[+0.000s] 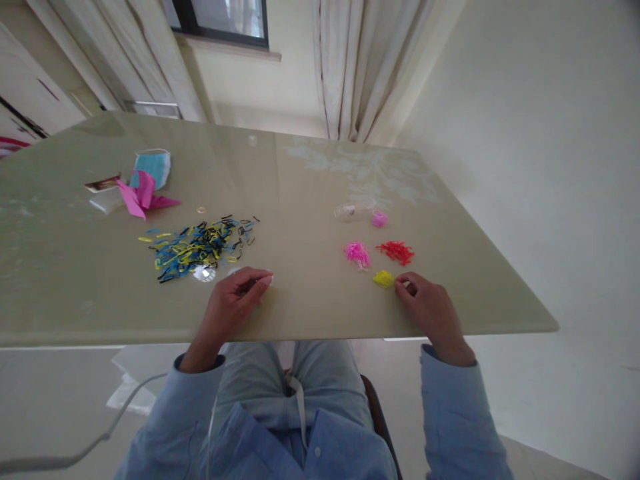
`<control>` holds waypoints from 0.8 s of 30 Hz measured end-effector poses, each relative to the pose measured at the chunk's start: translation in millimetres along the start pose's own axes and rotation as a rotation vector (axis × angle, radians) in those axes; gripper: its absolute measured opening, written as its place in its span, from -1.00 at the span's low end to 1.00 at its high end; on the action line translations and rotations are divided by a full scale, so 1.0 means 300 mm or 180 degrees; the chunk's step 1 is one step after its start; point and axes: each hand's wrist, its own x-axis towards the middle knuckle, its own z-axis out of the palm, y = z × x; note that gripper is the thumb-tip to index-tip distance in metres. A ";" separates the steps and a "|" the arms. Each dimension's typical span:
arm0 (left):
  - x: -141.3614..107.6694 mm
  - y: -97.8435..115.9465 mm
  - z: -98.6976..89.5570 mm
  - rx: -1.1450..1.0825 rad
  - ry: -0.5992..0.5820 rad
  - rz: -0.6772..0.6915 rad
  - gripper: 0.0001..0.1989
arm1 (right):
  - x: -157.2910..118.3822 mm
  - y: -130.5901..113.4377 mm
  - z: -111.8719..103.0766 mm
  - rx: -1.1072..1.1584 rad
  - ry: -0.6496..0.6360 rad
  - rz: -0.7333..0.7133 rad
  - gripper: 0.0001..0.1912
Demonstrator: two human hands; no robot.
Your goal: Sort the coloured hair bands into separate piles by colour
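Note:
My left hand (237, 297) rests over the near part of the table, thumb and forefinger pinched together. Something small and pale shows at its fingertips, too small to name. To its upper left lies a mixed pile of black, blue and yellow rubber bands (197, 245). My right hand (429, 305) is closed in a pinch at the right edge of a small yellow heap of bands (383, 279); whatever is between its fingertips is hidden. Beyond that heap are a pink heap of bands (357, 254) and a red heap of bands (396, 252).
A clear plastic bottle (353, 211) lies on its side, with a small pink object (379, 219) at its end. At the left are a pink folded-paper shape (143, 195) and a blue face mask (153, 168). The table's (305, 313) front edge runs just before my lap.

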 end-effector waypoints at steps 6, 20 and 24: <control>-0.003 0.001 -0.002 0.0060 0.0028 0.0038 -0.78 | -0.017 0.024 -0.007 0.0348 0.0450 -0.0042 -0.64; 0.010 -0.014 -0.029 0.0635 0.0386 0.0308 -0.75 | -0.170 -0.111 0.134 0.0991 0.0704 -0.0543 -0.60; 0.042 -0.039 -0.107 0.1527 0.0607 0.0305 -0.70 | -0.158 -0.100 0.153 0.0981 0.1016 -0.0429 -0.58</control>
